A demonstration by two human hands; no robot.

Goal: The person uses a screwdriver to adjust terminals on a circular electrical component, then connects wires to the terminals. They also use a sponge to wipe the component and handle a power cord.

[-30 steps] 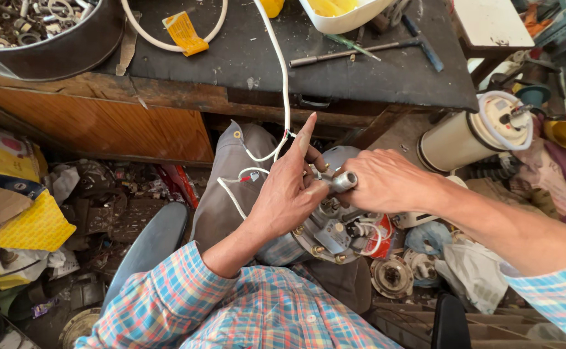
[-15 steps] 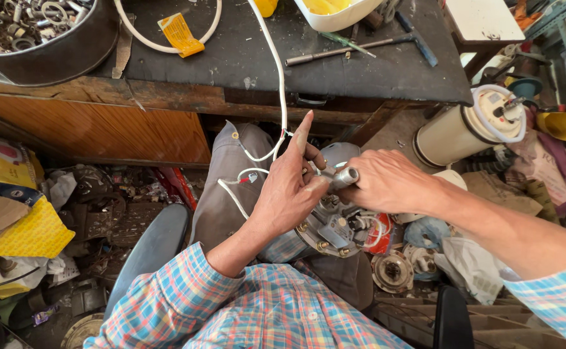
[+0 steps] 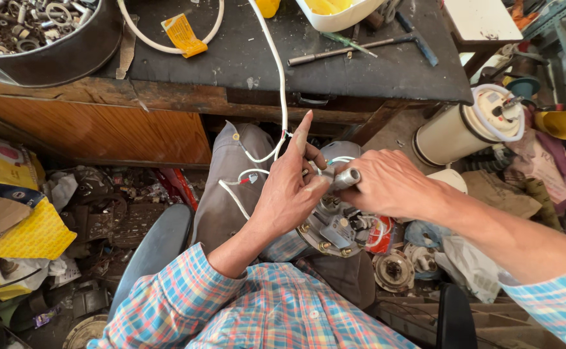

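Seen from the head camera, the person sits at a dark-topped desk (image 3: pixel 373 71) with both hands over the lap. The left hand (image 3: pixel 289 190) has its forefinger pointing straight up toward the desk's front edge, while the thumb and the other fingers (image 3: pixel 315 155) curl in against a short grey metal tube (image 3: pixel 346 178). The right hand (image 3: pixel 386 184) is closed around the same tube from the other side, so only the tube's open end shows between the two hands. Both hands grip it, their fingers folded in tight.

Just below the hands, resting on the lap, lies a round metal plate (image 3: pixel 335 229) with bolts and fittings on it. The tube is held just above it; whether the two touch cannot be told. A white wire (image 3: pixel 278 71) runs down from the desk, over its front edge, and loops past the left hand across the grey trouser leg (image 3: pixel 228 187).

On the desk, a metal bowl of rings and scrap parts (image 3: pixel 44 32) sits at the left corner, a yellow tag (image 3: pixel 181 35) lies inside a loop of white cord, and a long tool (image 3: pixel 354 48) lies near a white tray (image 3: pixel 338 13) at the far edge. A cream cylinder (image 3: pixel 464 126) lies on the floor, right of the desk. Yellow bags (image 3: pixel 18 220) and clutter fill the floor on the left.
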